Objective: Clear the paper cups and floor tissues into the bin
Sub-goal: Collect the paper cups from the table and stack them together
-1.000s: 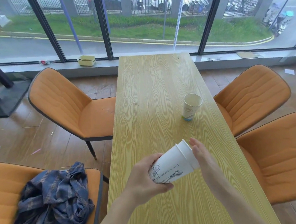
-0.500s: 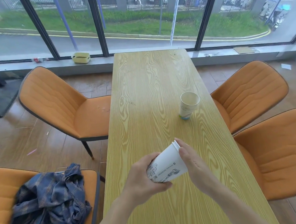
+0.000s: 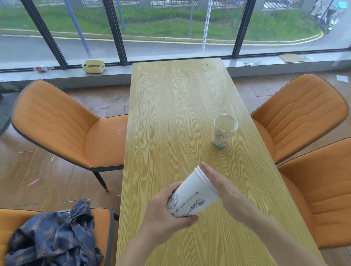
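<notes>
Low centre of the frame, the left hand (image 3: 167, 210) clamps the white cup (image 3: 192, 195) on its side. The right hand (image 3: 222, 187) lies flat against its rim, fingers together and straight — probably steadying it. Another cup (image 3: 223, 131) waits upright at centre right.

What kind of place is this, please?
Probably a café or canteen seating area: a long wooden table with orange chairs on both sides, used paper cups and big street-facing windows.

Two bare forearms rise from the 6 o'clock edge of the view, with no sleeves reaching the wrists. The left hand (image 3: 165, 211) and right hand (image 3: 225, 189) wear no gloves, rings, watch or bracelet.
</notes>
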